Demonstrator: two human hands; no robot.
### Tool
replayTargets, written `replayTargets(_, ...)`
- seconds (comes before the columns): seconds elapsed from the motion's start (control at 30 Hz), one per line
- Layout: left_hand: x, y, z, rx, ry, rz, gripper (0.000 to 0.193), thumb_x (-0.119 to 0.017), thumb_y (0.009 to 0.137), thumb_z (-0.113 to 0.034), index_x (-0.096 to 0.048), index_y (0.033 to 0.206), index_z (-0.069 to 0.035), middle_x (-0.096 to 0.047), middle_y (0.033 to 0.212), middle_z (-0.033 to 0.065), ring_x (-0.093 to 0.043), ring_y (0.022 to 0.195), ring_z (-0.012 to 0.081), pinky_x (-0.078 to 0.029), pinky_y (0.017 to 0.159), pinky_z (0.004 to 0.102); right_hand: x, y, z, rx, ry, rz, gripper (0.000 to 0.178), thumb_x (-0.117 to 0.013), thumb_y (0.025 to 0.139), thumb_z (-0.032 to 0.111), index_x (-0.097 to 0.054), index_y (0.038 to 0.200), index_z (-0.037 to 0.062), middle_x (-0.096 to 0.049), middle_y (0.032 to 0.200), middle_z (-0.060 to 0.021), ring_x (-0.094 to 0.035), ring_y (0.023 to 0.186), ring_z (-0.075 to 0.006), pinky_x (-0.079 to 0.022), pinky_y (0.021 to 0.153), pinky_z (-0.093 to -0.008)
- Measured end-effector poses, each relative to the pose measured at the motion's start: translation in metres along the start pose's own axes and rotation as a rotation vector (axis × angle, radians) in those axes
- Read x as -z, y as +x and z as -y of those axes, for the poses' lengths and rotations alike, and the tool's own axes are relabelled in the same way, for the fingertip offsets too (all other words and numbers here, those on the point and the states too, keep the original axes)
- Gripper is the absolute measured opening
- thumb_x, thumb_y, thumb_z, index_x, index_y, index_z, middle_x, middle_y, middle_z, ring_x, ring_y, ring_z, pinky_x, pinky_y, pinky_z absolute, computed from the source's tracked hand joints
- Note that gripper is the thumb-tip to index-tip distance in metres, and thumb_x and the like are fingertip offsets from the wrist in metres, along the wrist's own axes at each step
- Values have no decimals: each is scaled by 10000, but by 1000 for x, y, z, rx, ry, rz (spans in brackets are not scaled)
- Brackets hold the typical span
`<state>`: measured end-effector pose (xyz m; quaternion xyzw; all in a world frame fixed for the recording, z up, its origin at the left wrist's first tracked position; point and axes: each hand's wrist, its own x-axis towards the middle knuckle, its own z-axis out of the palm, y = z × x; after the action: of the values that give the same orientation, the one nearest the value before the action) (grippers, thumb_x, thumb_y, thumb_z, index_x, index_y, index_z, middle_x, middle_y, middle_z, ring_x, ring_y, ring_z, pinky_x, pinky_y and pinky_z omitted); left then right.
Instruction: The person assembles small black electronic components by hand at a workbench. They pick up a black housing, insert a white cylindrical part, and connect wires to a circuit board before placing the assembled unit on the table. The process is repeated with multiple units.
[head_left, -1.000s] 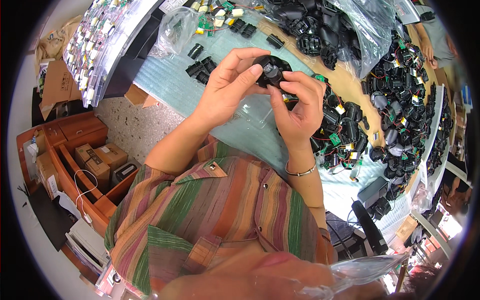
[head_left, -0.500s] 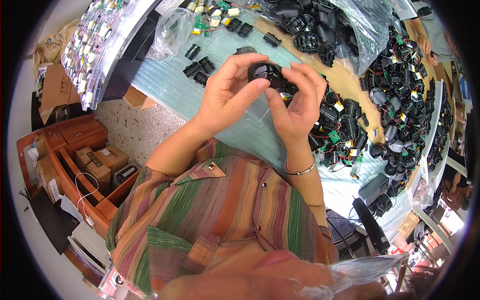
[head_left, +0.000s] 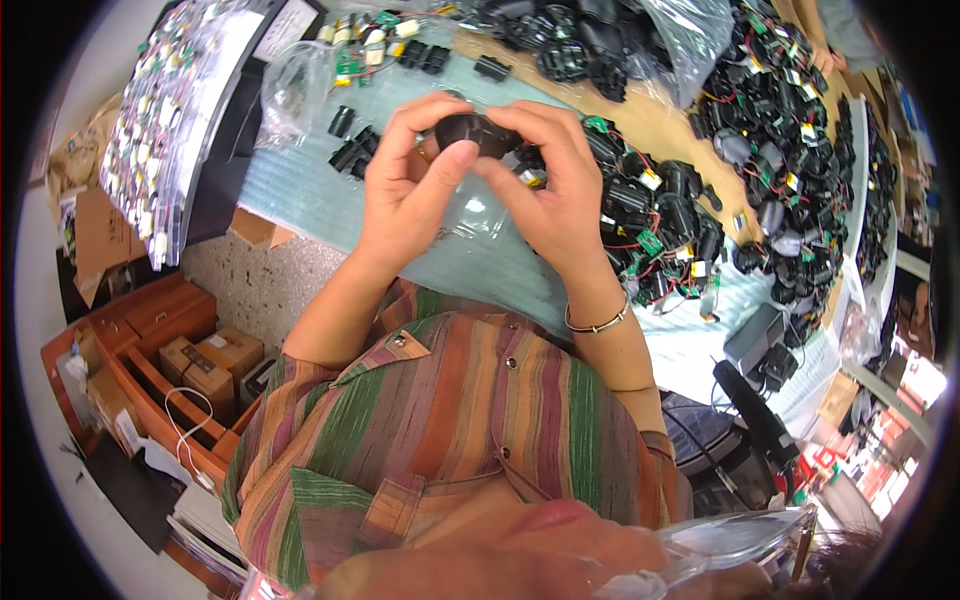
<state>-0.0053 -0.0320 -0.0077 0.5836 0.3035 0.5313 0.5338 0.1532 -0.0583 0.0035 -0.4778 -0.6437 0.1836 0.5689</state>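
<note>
Between both hands, above the table, is a rounded black plastic housing (head_left: 468,132) with a hollow side. My left hand (head_left: 415,165) grips its left end, thumb across the front and fingers behind. On its right end my right hand (head_left: 545,165) has the fingertips closed, thumb below. The fingers cover much of the part, so its inside is only partly seen. Left of the hands, small black cylindrical parts (head_left: 352,155) lie on the pale green mat (head_left: 300,190). A heap of black housings with wires and green boards (head_left: 650,210) is just right of my right hand.
A clear plastic bag (head_left: 292,95) lies at the far left of the mat. White-and-green parts (head_left: 375,48) sit at the back. More black parts (head_left: 785,150) cover the right side, with a large plastic bag (head_left: 690,45) behind. Another person's hand (head_left: 825,60) shows at top right.
The view has shifted, so hands and table things sit differently in it. Both hands still hold the black housing, now turned slightly, with the right fingers closer over its end.
</note>
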Motion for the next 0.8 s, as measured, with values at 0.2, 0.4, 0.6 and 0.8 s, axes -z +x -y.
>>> replayTargets(0.2,-5,12,-23,73,-322,179,529,-609,987,-107,-397,1460,-1,-462,1384,154,-550,1220,217,-456,1004,321,35,8,10,-133,304,-157,512,-825,754,-28,-620,1221,4,-673,1124,-100,-650,1023,-192,-527,914,-312)
replayTargets(0.4,17,24,-10,34,205,113,466,-578,994,-96,-437,1422,20,-505,1399,182,-540,1274,289,-492,997,387,100,8,12,-156,441,-260,480,-777,781,-111,-564,1205,-41,-669,1170,-174,-673,1008,-193,-558,913,-325)
replayTargets(0.6,31,24,6,-41,684,124,444,-749,874,-144,-601,1288,-77,-582,1294,140,-580,1197,301,-503,956,390,84,-6,21,-328,607,-241,457,-785,774,-105,-568,1169,-25,-660,1166,-156,-653,1045,-188,-551,916,-317)
replayTargets(0.8,56,31,8,-131,1127,207,450,-746,859,-174,-605,1272,-62,-572,1337,167,-521,1223,396,-421,1038,450,64,-20,32,-164,-578,223,390,-830,757,179,-652,1084,64,-668,952,-61,-588,898,-195,-378,916,-378)
